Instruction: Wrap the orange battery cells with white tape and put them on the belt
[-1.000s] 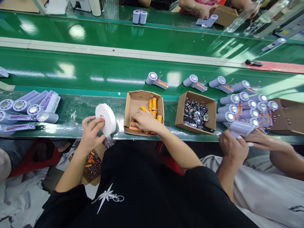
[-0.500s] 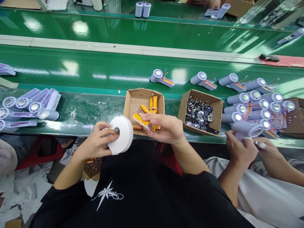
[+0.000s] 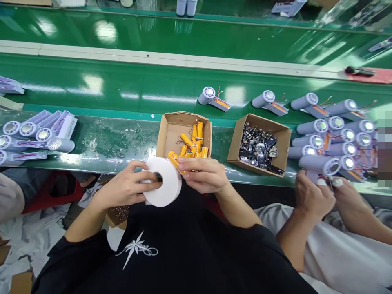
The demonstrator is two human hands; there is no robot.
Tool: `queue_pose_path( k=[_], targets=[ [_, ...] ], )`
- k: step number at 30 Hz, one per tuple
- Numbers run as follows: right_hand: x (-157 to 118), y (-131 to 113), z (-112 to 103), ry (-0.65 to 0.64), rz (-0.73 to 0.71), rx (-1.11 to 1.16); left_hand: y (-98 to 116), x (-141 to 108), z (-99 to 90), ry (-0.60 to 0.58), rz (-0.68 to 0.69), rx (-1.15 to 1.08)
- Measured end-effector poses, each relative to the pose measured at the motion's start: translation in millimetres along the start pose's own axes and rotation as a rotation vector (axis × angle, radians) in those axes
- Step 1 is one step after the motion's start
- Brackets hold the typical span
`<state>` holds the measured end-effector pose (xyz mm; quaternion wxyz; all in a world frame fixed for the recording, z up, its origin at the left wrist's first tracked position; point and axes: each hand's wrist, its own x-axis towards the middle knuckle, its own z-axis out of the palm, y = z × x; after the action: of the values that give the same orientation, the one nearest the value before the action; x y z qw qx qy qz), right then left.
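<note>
The left hand [image 3: 130, 185] grips a thick, round white tape roll [image 3: 170, 183] by its core; the right hand [image 3: 206, 173] pinches 1 slim orange cylinder [image 3: 172, 157] at its rim, contact unclear, near an open brown cardboard box [image 3: 161, 136] on the glossy green counter [image 3: 118, 143]. Apparently the step is applying tape; next calls for steady alignment.

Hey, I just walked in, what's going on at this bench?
The person's left hand holds a white roll, and the right hand holds an orange cylinder close to the roll's edge. Just beyond, more orange cylinders lie in a cardboard box. On the right, a co-worker's hands hold a lilac device.
</note>
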<state>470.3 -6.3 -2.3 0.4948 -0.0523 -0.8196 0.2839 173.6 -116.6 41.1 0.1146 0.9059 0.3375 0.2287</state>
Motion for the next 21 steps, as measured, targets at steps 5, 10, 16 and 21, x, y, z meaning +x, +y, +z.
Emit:
queue_pose_path(
  k=[5, 10, 16, 21],
  targets=[
    [-7.3, -5.8, -10.6, 0.212, 0.388, 0.409, -1.5, -4.0, -3.7, 0.042, 0.013, 0.203],
    [10.9, -6.6, -29.5, -0.028, 0.846, 0.505, -6.6, 5.8, -12.6, 0.023, 0.076, 0.394],
    [43.9, 11.0, -34.5, -0.345, 0.986, 0.391, -11.6, 26.1, -23.0, -0.051, 0.212, 0.579],
    [56.4, 23.5, -39.9, -0.402, 0.94, 0.393, -10.1, 32.3, -29.4, -0.174, 0.201, 0.641]
  ],
)
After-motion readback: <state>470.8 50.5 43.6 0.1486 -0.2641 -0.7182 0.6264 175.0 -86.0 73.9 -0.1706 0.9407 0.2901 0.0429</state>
